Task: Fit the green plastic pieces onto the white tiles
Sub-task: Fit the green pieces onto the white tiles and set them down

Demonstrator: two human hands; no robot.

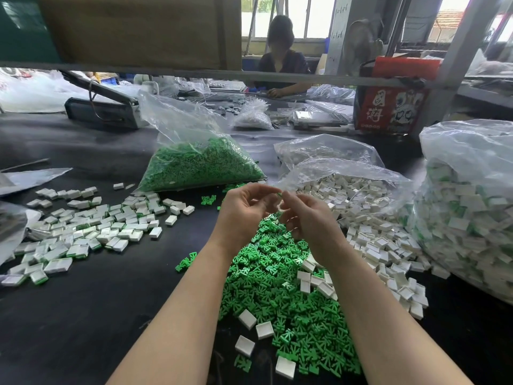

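- My left hand point(244, 215): raised above the table, fingers curled inward, fingertips meeting my right hand; a sliver of green shows at the fingertips, so it seems to pinch a green plastic piece point(279, 193), though most of the piece is hidden.
- My right hand point(308, 218): raised beside the left, fingers bent around a small white tile point(281, 207), which is only partly visible between the fingers.
- Loose heap of green plastic pieces point(280, 290): on the black table point(83, 315), directly under my forearms, a few white tiles scattered on and around it.
- Pile of white tiles point(372, 226): right of the green heap, spilling from an open clear bag point(333, 168).
- Bag of green pieces point(200, 165): clear plastic, beyond my hands, mouth open upward.
- Fitted tiles point(83, 232): white with green edges, spread over the table on my left.
- Large clear bag point(469, 207): far right, packed with white-and-green tiles.
- Red carton point(388, 107): at the far edge, right of centre.
- Another person point(280, 54): seated across the table.
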